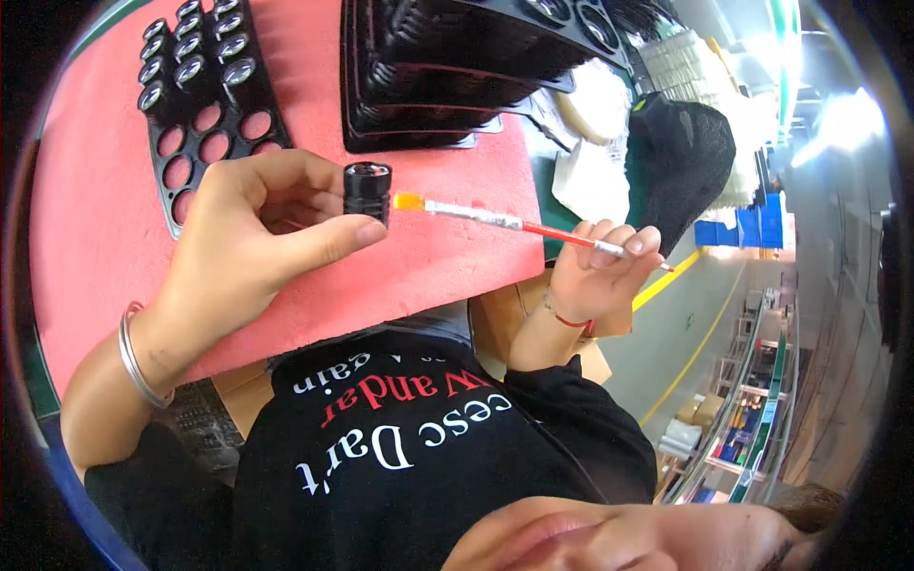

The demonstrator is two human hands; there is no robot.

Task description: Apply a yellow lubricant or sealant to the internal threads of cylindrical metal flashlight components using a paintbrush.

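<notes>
My left hand [257, 214] holds a black cylindrical part with a glassy, lens-like top [367, 190] upright between thumb and fingers, above the pink mat. In my right hand [605, 271], a slim paintbrush [533, 227] is pinched by its red handle. The handle is partly wrapped in something whitish. Its orange bristles point left, close beside the cylinder's side; whether they touch I cannot tell. Beyond my left hand, a black tray with round holes [195, 145] holds several similar cylinders at its far end. The holes nearer me show pink through them.
The pink foam mat [447, 271] covers the work surface. A stack of black trays [419, 119] stands at its far side. To the right lie white tissue or cloth [590, 186] and a black mesh-like object [681, 147]. A blue bin [752, 224] is farther right, beyond a yellow floor line.
</notes>
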